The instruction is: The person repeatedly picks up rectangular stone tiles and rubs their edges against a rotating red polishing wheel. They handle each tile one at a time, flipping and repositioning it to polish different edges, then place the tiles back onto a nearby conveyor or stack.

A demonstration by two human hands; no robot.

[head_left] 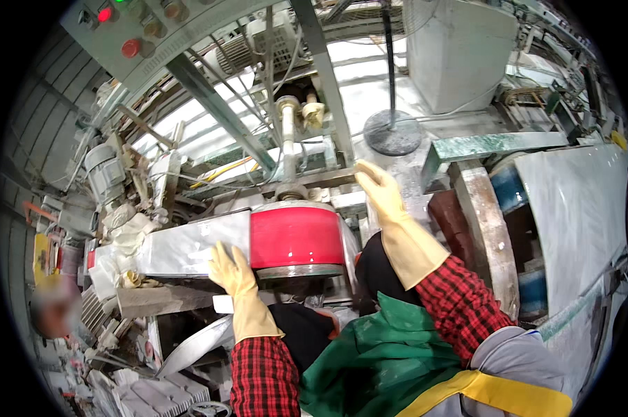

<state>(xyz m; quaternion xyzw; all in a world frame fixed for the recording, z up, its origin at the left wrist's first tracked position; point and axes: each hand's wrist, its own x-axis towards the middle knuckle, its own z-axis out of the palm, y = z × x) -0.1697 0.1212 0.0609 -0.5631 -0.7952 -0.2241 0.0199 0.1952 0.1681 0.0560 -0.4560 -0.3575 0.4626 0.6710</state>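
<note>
Both hands wear cream rubber gloves, with red-and-black checked sleeves above them. My left hand [232,272] has its fingers apart, beside the near edge of a smooth grey panel [185,244]. I cannot tell whether the fingertips touch it. To the right of that hand is a wide, glossy red drum or belt [296,238] with a grey rim beneath. My right hand [381,193] is raised beyond the drum's right end, its fingers stretched out and nothing visible in it. A green apron [380,340] covers my lap.
A control panel [151,35] with coloured buttons hangs at the upper left. A round black stand base [392,132] is ahead. On the right are a worn beam [486,229] and a large pale sheet [574,215]. A blurred person [53,309] shows at far left.
</note>
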